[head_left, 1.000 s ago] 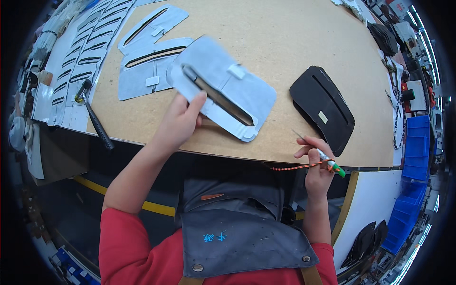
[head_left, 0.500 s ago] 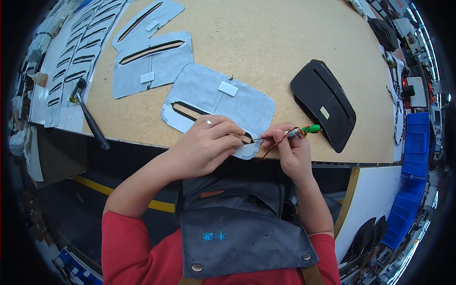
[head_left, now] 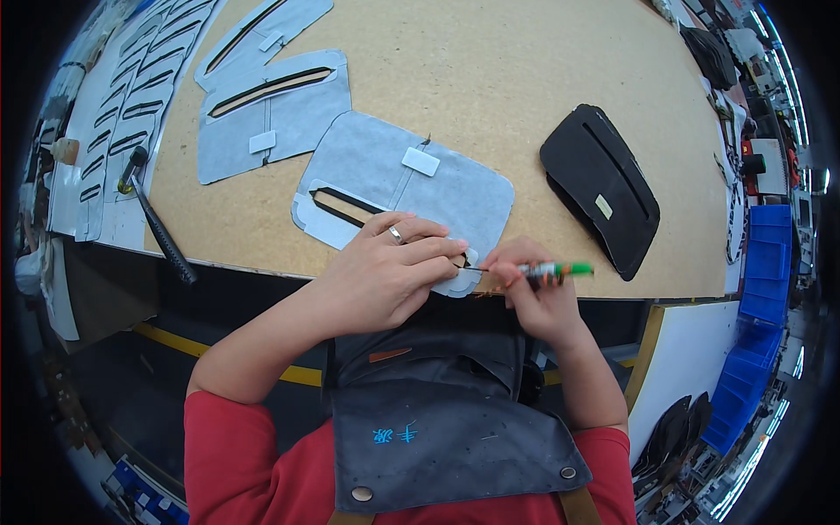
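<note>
A light-grey flat panel (head_left: 367, 153) with a black-edged slot and a white tab lies at the table's near edge. Over the slot's right end rests my left hand (head_left: 394, 262), its bent fingers close together, holding the panel; its thumb is mostly hidden. My right hand (head_left: 535, 297) is closed round a thin-shafted tool (head_left: 569, 269) with a green-ended handle and orange cord about it. The thin tip points left, to the slot's end beside my left fingertips. Whether it goes into the material cannot be made out.
Two more grey panels (head_left: 280, 109) overlap at the far left. A hammer (head_left: 159, 219) lies across the left edge. Several slotted pieces (head_left: 131, 114) lie beyond it. At right is a black slotted panel stack (head_left: 604, 188); blue bins (head_left: 766, 262) stand past the table.
The tool and my right hand have tilted and shifted slightly nearer to me, the handle now blurred. My left fingers have moved a little right. The view has shifted slightly.
</note>
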Tool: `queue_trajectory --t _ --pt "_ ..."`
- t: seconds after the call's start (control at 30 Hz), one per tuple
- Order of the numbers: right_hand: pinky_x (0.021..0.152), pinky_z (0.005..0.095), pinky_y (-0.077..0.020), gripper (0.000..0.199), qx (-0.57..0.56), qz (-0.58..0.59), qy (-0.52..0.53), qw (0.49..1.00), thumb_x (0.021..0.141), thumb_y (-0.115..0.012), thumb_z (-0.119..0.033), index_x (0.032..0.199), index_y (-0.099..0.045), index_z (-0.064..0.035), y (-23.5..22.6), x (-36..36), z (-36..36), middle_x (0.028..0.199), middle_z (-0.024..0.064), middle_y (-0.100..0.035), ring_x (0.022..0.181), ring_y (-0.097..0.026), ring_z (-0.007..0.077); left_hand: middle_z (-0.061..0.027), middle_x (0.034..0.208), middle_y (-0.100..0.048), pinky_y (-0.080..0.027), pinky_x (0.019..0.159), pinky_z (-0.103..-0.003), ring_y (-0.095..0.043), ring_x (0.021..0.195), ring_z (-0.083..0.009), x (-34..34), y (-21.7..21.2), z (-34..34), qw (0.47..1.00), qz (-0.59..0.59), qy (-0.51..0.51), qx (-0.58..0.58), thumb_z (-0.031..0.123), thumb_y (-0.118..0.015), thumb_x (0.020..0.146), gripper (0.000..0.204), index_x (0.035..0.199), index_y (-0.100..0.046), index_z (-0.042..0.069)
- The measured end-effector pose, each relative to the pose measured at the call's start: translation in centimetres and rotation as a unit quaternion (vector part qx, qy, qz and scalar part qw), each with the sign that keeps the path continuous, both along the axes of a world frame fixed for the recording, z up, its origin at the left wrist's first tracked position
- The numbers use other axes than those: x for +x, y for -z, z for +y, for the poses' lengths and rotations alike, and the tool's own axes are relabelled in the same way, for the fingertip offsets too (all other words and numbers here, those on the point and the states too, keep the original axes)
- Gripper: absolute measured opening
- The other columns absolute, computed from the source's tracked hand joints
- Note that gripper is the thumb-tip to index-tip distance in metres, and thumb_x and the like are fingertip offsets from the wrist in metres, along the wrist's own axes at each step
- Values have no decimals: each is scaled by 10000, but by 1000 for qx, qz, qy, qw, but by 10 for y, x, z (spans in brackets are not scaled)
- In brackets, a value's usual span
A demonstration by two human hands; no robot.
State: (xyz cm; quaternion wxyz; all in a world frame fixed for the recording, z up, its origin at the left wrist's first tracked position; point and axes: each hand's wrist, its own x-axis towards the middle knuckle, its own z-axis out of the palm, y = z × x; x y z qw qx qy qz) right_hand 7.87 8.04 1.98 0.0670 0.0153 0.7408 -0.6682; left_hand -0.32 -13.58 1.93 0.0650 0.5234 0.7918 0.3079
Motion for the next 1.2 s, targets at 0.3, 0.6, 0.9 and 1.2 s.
queue_trajectory --t 0.3,0.6,0.9,1.2 --pt "516 256 -494 253 363 348 -35 863 723 -743 -72 949 -630 -58 22 38 -6 1046 83 -668 605 -633 157 10 1149 -614 -347 957 -380 -519 1130 -204 2 2 5 999 -32 -32 18 122 -641 799 112 909 -623 121" --pt "603 289 -534 177 248 284 42 925 788 -682 -9 949 -614 -33 9 33 -9 963 133 -669 738 -678 233 0 1144 -603 -339 947 -360 -524 1112 -211 7 3 9 998 -24 -59 22 97 -642 791 155 944 -634 120" --pt "599 280 -527 132 241 270 65 930 789 -670 -3 903 -611 -34 10 31 -10 940 121 -671 723 -672 238 -2 1138 -598 -336 1007 -409 -519 1124 -220 11 2 5 999 32 -17 14 58 -648 773 205 969 -639 116" --pt "594 290 -525 155 244 277 64 927 767 -684 -2 904 -617 -34 1 23 -17 929 121 -674 714 -671 239 -11 1141 -588 -357 1005 -412 -524 1120 -201 14 7 7 998 35 -49 29 79 -637 781 261 1040 -619 108"
